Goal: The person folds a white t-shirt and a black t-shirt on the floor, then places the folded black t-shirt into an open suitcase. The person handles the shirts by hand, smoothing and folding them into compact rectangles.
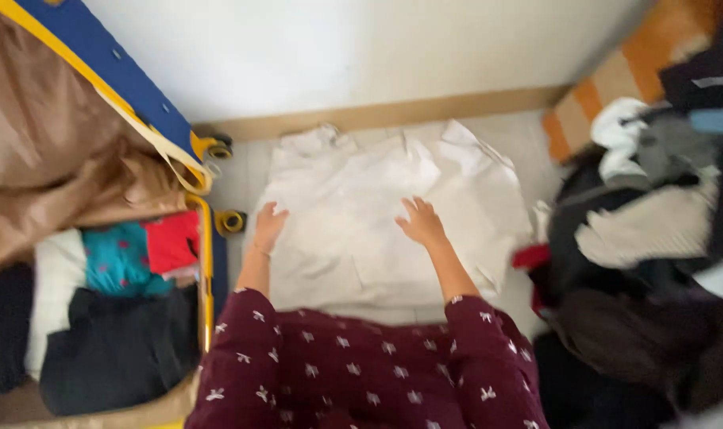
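Head view: I see the white garment [377,214] spread flat on the floor [528,139] at centre. Left hand [267,225] and right hand [421,222] rest on it, fingers extended, gripping nothing. At 9 o'clock, the open suitcase [206,262] contains folded teal, red, white and dark clothes. At 3 o'clock lies a clothes pile [655,238].

Both hands [267,224] [422,222] flat, fingers spread

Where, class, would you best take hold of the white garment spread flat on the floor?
Probably the white garment at its two far corners, reaching from the near side: it lies flat, with left hand and right hand resting on it.
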